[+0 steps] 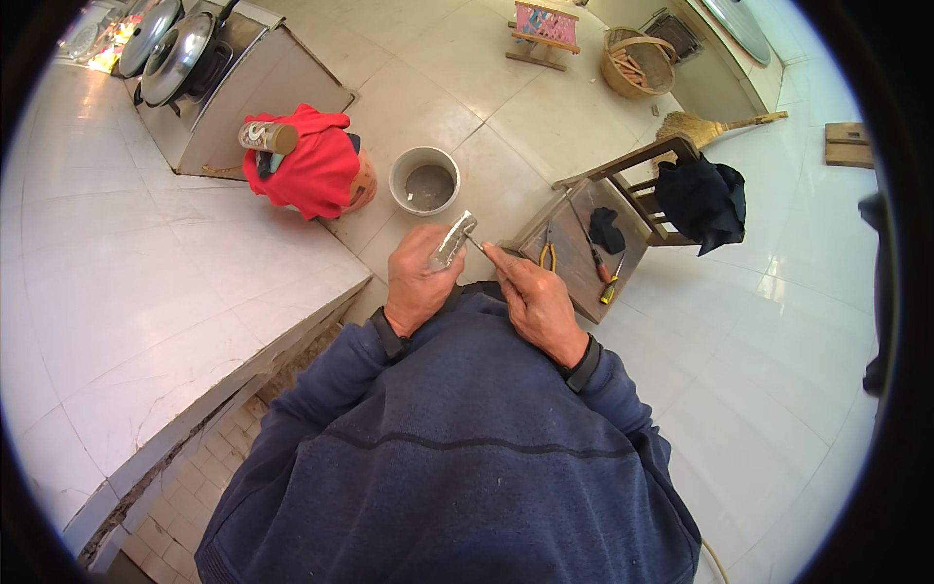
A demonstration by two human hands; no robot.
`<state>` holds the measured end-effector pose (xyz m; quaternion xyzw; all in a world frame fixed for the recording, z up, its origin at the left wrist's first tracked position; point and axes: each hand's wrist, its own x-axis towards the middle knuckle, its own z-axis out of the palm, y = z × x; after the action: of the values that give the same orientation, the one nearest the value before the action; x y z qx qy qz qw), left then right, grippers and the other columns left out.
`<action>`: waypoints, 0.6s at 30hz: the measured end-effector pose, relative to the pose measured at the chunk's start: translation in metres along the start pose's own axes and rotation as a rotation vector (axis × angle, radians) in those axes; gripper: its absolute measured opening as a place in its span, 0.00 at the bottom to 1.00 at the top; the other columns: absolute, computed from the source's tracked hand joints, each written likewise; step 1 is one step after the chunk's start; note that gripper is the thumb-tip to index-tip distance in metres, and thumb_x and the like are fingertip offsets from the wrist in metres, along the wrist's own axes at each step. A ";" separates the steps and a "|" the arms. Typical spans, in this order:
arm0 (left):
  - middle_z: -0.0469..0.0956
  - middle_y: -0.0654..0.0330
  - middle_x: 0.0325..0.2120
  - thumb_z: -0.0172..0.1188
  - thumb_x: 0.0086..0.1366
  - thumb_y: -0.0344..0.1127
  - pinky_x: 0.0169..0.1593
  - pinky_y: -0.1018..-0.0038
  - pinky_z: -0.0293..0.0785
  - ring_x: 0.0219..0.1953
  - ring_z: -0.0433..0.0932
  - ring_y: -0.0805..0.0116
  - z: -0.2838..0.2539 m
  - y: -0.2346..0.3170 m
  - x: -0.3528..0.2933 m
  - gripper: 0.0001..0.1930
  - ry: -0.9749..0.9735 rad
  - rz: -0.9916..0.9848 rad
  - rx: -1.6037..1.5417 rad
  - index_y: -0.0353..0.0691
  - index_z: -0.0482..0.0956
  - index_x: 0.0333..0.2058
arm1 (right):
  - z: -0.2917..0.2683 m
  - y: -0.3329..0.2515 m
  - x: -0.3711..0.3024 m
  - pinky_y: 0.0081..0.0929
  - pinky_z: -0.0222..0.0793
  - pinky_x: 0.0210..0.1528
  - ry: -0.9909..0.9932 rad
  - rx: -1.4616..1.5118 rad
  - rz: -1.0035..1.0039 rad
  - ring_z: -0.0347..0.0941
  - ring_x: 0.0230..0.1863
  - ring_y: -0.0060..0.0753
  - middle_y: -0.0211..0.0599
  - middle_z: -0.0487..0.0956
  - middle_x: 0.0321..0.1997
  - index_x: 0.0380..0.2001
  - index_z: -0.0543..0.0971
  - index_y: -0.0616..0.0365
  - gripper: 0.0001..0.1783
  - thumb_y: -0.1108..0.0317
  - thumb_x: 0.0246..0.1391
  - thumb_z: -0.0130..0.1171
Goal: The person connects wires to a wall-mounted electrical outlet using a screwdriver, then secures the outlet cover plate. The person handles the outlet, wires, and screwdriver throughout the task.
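Observation:
My left hand [419, 276] is closed round a small greyish, oblong piece [451, 243] with a bright, shiny edge; its exact kind cannot be made out. Held close to that piece, my right hand [541, 298] grips a thin, dark, rod-like tool [476, 241], its index finger stretched along it. The tip of this tool meets or nearly meets the piece, and the fingers hide the rest of it. Just beyond both hands, a white bucket [425, 151] stands on the floor with something grey in its bottom.
On a wooden chair [564, 230] at the right lie yellow-handled pliers [549, 251], screwdrivers [612, 286] and a dark cloth [607, 230]. A red cloth [321, 161] with a brown-lidded jar [272, 137] is at the left, beside a white tiled counter [175, 321]. Farther off are a basket [634, 68] and a broom [696, 127].

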<state>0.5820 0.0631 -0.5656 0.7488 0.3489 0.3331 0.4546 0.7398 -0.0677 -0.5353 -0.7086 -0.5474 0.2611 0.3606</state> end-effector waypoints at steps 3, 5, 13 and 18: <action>0.83 0.51 0.37 0.70 0.57 0.26 0.44 0.65 0.78 0.39 0.83 0.52 -0.005 -0.002 0.002 0.11 0.003 -0.036 -0.048 0.31 0.84 0.40 | 0.000 -0.005 0.004 0.46 0.72 0.34 -0.164 0.028 -0.011 0.77 0.31 0.55 0.47 0.78 0.31 0.63 0.78 0.49 0.25 0.73 0.62 0.58; 0.83 0.51 0.37 0.69 0.58 0.26 0.44 0.66 0.78 0.39 0.83 0.53 -0.006 -0.003 0.004 0.11 -0.002 -0.044 -0.075 0.31 0.84 0.40 | 0.000 -0.002 0.010 0.46 0.72 0.34 -0.048 -0.018 -0.013 0.77 0.30 0.55 0.47 0.78 0.30 0.63 0.78 0.50 0.25 0.74 0.62 0.58; 0.83 0.51 0.37 0.69 0.60 0.27 0.43 0.68 0.78 0.37 0.83 0.57 -0.010 -0.003 0.003 0.11 0.006 -0.062 -0.094 0.30 0.84 0.40 | 0.015 -0.001 0.015 0.46 0.72 0.35 0.022 0.085 -0.042 0.78 0.31 0.55 0.48 0.79 0.30 0.64 0.77 0.50 0.25 0.75 0.63 0.58; 0.83 0.51 0.37 0.69 0.60 0.27 0.42 0.68 0.78 0.37 0.83 0.58 -0.010 -0.008 0.010 0.11 -0.007 -0.090 -0.133 0.30 0.83 0.40 | 0.011 0.001 0.018 0.46 0.73 0.35 -0.023 0.012 -0.035 0.78 0.32 0.55 0.49 0.80 0.32 0.63 0.78 0.51 0.25 0.74 0.63 0.57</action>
<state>0.5774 0.0789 -0.5670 0.7017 0.3578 0.3322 0.5188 0.7364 -0.0475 -0.5423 -0.6936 -0.5625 0.2661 0.3629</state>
